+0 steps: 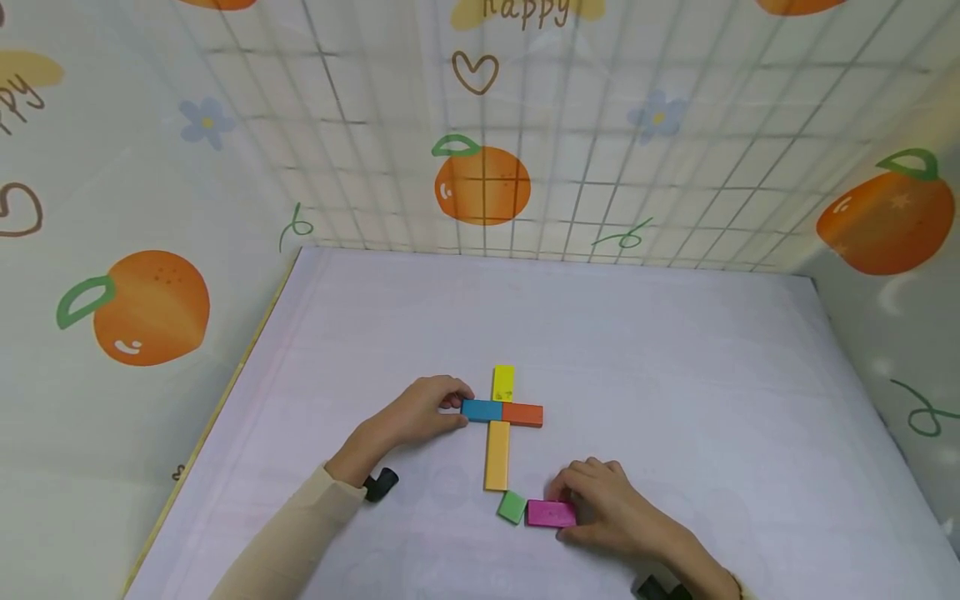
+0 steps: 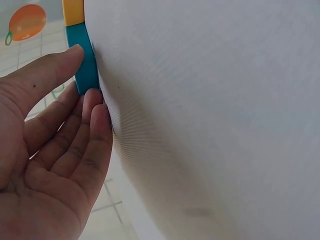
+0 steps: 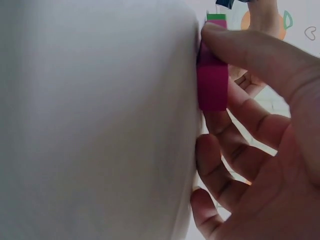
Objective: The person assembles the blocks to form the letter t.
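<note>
My left hand (image 1: 420, 412) pinches the left end of a blue block (image 1: 481, 410) between thumb and fingers. In the left wrist view the thumb lies across that blue block (image 2: 82, 60). An orange-red block (image 1: 522, 414) abuts its right end. A yellow block (image 1: 503, 382) extends up from this row, and a longer light-orange block (image 1: 497, 455) runs down from it. At the lower right my right hand (image 1: 615, 510) grips a magenta block (image 1: 551, 513) by its right end. A small green block (image 1: 512, 507), turned at an angle, sits between the magenta and light-orange blocks.
All the blocks lie flat on a white tabletop (image 1: 675, 358). Behind it hangs a sheet printed with oranges (image 1: 482, 185), with a wire grid (image 1: 585, 200) showing through. A black wrist device (image 1: 382, 484) shows at the left cuff.
</note>
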`<action>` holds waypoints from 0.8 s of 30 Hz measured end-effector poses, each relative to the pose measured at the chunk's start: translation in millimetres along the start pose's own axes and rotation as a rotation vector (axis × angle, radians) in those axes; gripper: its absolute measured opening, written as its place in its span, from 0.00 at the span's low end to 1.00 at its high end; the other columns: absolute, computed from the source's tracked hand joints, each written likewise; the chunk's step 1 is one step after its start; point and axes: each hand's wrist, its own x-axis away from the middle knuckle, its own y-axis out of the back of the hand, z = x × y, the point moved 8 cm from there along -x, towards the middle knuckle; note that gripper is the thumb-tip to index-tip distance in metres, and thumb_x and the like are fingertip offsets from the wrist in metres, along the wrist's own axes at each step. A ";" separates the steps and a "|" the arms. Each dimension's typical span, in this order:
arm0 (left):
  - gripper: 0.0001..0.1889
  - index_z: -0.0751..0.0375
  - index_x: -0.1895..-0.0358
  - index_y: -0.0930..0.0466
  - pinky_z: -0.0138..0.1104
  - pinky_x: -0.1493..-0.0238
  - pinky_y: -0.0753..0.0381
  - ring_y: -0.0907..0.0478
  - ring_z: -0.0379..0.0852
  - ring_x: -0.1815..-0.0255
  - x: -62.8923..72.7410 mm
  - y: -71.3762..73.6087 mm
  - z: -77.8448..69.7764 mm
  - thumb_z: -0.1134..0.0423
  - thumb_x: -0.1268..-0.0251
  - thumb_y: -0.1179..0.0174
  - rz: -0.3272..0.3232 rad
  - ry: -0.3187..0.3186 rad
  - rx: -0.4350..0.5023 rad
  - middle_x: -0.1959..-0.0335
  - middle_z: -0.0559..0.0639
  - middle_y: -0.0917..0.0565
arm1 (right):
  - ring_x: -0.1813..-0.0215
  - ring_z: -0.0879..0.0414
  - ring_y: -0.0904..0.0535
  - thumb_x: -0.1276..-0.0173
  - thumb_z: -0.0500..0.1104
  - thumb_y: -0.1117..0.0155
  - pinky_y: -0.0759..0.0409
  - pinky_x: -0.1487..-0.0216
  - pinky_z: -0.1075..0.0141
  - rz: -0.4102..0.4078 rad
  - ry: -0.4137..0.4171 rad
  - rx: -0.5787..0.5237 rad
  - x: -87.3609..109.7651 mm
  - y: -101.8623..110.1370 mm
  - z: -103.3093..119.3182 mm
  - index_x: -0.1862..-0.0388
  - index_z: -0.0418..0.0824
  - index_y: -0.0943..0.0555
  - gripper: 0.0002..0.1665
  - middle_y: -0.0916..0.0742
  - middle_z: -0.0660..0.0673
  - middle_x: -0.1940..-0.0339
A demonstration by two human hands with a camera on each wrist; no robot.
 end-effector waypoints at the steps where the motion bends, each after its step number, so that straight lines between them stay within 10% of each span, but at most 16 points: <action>1: 0.17 0.56 0.45 0.18 0.34 0.52 0.23 0.26 0.41 0.57 -0.1 -0.1 0.0 0.61 0.37 0.30 -0.001 0.000 0.000 0.59 0.40 0.21 | 0.51 0.64 0.30 0.45 0.53 0.21 0.36 0.50 0.52 0.001 -0.001 0.002 0.1 -0.3 -0.4 0.53 0.63 0.23 0.23 0.23 0.67 0.57; 24: 0.25 0.61 0.38 0.23 0.35 0.49 0.22 0.25 0.42 0.54 3.6 -1.5 -5.7 0.63 0.38 0.29 -0.016 -0.011 -0.018 0.52 0.45 0.21 | 0.53 0.62 0.25 0.37 0.59 0.27 0.26 0.49 0.62 -0.037 0.010 -0.175 2.4 11.2 -6.7 0.49 0.55 0.22 0.21 0.19 0.61 0.54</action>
